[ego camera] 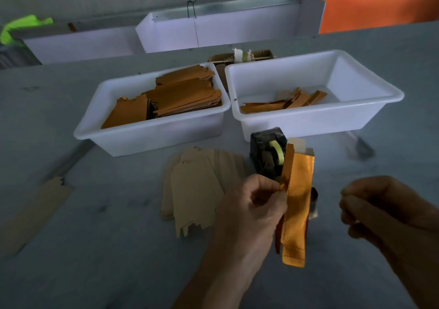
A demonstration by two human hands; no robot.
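My left hand [249, 209] pinches a long shiny orange folded sleeve [297, 209] by its left edge and holds it upright over the table. My right hand [375, 209] hovers to the right of the sleeve, apart from it, with its fingers curled; whether it holds anything small is unclear. Just behind the sleeve stands a black tape dispenser [266, 154] with a yellowish roll. A fanned stack of pale cardboard blanks [197, 190] lies flat left of my left hand.
Two white plastic tubs sit behind: the left tub [152, 137] is packed with orange flat pieces, the right tub [316, 118] holds a few. A single cardboard blank [35, 213] lies at far left. A small brown box [240, 58] and white trays stand at the back.
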